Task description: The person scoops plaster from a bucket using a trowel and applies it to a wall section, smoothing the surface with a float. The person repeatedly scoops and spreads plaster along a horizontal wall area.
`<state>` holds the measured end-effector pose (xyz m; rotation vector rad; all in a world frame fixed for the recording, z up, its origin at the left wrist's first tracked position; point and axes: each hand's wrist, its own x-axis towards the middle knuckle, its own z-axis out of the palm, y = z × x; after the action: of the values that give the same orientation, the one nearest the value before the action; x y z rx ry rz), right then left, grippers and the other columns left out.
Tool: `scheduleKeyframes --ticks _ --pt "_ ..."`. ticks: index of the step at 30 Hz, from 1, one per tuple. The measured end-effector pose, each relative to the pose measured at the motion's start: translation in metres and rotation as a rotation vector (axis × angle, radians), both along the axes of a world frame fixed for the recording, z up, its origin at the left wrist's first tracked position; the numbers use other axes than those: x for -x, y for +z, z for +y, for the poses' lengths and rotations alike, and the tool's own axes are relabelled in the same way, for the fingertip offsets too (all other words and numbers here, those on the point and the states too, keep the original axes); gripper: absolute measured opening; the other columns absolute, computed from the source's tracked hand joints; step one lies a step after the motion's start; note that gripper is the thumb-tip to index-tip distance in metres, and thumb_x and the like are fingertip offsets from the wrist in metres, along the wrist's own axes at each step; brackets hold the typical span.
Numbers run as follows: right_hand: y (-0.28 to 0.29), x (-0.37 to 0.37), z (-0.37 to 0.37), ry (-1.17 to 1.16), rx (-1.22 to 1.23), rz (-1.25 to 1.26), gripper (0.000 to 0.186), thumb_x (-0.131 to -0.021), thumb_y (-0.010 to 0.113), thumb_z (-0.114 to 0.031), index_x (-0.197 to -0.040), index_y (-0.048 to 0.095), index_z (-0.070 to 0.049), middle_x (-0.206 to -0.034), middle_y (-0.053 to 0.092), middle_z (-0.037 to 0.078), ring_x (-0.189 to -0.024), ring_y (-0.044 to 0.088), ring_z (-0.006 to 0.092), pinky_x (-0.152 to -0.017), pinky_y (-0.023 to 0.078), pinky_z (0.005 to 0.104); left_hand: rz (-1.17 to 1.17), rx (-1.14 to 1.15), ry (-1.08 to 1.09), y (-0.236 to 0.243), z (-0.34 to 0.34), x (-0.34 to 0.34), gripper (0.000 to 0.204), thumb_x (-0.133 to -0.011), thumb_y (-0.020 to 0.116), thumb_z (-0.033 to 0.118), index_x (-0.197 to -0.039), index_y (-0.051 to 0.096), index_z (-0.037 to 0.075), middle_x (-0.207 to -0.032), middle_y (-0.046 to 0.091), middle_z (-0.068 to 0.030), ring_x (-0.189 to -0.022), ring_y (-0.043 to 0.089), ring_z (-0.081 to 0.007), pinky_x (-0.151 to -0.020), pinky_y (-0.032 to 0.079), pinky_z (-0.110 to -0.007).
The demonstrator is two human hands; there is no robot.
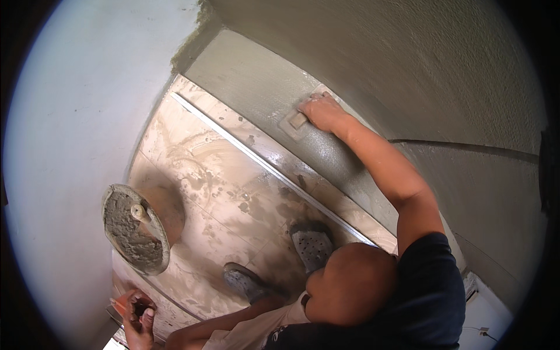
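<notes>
My right hand [324, 112] is closed round the handle of a flat plastering float [290, 129]. The float lies against a smooth, wet strip of grey mortar [245, 73]. At the lower left, my left hand [139, 319] has curled fingers, with a dark shape inside the curl. An orange piece [121, 303] shows beside those fingers; what the hand grips is not clear. Above the left hand, a bucket [167, 213] of grey mortar [129, 227] leans toward the pale wall, and a pale round knob shows at the bucket's rim.
A long metal straightedge [256, 160] lies across the mortar-smeared tiled floor [204, 175], parallel to the grey strip. My shoes [312, 244] stand near it. A pale wall [87, 105] rises at left, and a grey rendered wall [408, 64] at right.
</notes>
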<state>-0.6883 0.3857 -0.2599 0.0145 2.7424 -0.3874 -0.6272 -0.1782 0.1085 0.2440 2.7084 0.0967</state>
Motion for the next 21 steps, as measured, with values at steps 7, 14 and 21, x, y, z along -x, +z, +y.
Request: scheduleKeyframes --ticks 7,14,21 --pt "0.010 -0.102 0.017 -0.019 -0.027 -0.025 0.028 -0.099 0.048 -0.013 -0.117 0.069 -0.011 -0.130 0.067 0.011 -0.133 0.056 0.0319 -0.116 0.037 0.0552 -0.100 -0.191 0.205 -0.007 -0.011 0.048 0.059 -0.100 0.067 0.040 -0.139 0.054 -0.002 -0.105 0.058 -0.0077 -0.094 0.056 -0.0198 -0.090 0.046 -0.036" --pt "0.011 -0.191 0.031 -0.014 -0.111 -0.132 0.030 -0.099 0.047 -0.013 -0.122 0.067 -0.012 -0.132 0.067 0.010 -0.135 0.055 0.0315 -0.119 0.035 0.0525 -0.108 -0.195 0.187 -0.021 -0.034 0.071 0.063 -0.100 0.068 0.041 -0.143 0.051 -0.002 -0.103 0.053 -0.0071 -0.093 0.051 -0.0171 -0.088 0.046 -0.033" --pt "0.011 -0.265 0.041 -0.044 -0.156 -0.195 0.033 -0.099 0.047 -0.014 -0.126 0.066 -0.013 -0.141 0.061 0.010 -0.141 0.048 0.0307 -0.121 0.032 0.0507 -0.174 -0.225 0.176 -0.041 -0.070 0.077 0.064 -0.101 0.067 0.039 -0.147 0.049 -0.002 -0.107 0.053 -0.0083 -0.099 0.051 -0.0182 -0.093 0.046 -0.035"
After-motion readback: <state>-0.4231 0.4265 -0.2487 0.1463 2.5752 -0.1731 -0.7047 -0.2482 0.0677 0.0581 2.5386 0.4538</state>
